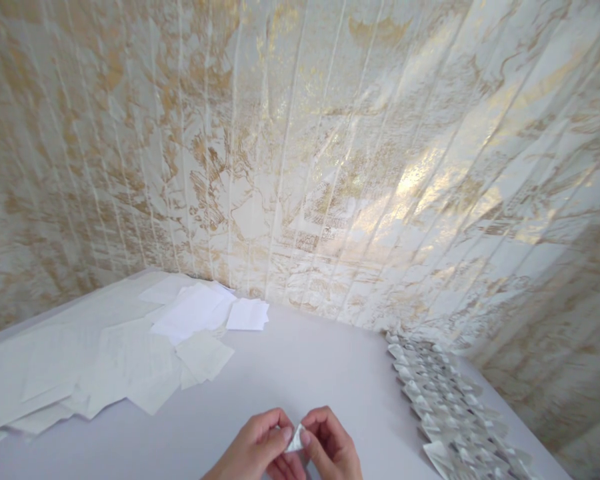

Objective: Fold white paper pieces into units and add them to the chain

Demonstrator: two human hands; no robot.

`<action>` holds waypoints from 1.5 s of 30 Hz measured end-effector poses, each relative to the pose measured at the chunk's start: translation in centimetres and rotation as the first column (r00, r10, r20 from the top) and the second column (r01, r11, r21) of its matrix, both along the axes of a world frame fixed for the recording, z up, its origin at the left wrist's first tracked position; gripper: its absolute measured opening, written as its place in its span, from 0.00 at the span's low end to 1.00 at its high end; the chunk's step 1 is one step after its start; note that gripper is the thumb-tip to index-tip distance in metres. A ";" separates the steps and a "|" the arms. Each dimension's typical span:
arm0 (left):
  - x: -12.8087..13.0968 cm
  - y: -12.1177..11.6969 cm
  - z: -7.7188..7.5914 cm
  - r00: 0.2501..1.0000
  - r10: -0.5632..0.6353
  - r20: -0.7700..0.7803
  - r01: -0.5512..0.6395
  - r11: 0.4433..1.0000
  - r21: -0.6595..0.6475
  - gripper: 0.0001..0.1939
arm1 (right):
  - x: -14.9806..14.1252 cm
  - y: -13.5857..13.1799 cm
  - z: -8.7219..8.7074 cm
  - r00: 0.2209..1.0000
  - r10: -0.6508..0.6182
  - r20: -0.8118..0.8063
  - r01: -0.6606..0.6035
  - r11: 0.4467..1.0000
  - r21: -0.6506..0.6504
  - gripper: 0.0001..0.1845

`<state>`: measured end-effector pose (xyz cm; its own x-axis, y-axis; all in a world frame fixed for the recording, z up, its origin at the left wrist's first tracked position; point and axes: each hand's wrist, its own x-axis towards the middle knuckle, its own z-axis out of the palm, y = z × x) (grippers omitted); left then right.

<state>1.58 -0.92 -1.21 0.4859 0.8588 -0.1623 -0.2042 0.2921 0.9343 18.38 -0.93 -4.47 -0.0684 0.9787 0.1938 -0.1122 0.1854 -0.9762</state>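
A small folded piece of white paper is pinched between both my hands at the bottom middle of the view, just above the white table. My left hand grips its left side with thumb and fingers closed. Its right side is held the same way by my right hand, thumb pressed on the paper. Only the paper's pointed tip shows between my fingers.
Loose white paper sheets lie scattered over the table's left half, with a small square stack behind them. Several folded paper pieces lie in a row along the right edge. A gold-and-white marbled wall rises right behind.
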 end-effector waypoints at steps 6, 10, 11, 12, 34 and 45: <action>-0.1 -0.3 0.1 1.000 0.011 -0.015 -0.009 0.997 0.078 0.29 | -0.7 -0.2 -0.3 0.999 -0.042 -0.016 0.043 0.999 0.018 0.24; -0.2 -0.1 -0.1 0.999 0.027 -0.033 -0.023 0.994 0.102 0.26 | -0.8 -0.1 -0.4 0.999 -0.021 -0.038 0.021 1.000 0.003 0.26; -0.3 0.0 -0.2 0.999 0.031 -0.039 -0.027 0.994 0.108 0.26 | -0.8 -0.1 -0.4 0.999 -0.003 -0.039 0.003 1.000 -0.006 0.26; -0.3 0.0 -0.1 0.998 0.035 -0.046 -0.030 0.993 0.114 0.26 | -0.8 -0.1 -0.4 0.999 0.018 -0.035 -0.019 1.000 -0.019 0.27; -0.6 -0.8 2.2 0.957 0.032 -0.289 0.043 0.967 0.251 0.24 | -0.8 -0.3 0.2 0.994 0.092 0.060 -0.087 0.994 -0.069 0.30; -0.4 -1.1 1.2 0.975 0.040 -0.219 0.007 0.978 0.208 0.25 | -1.0 -0.5 -0.1 0.995 0.077 0.064 -0.073 0.995 -0.068 0.30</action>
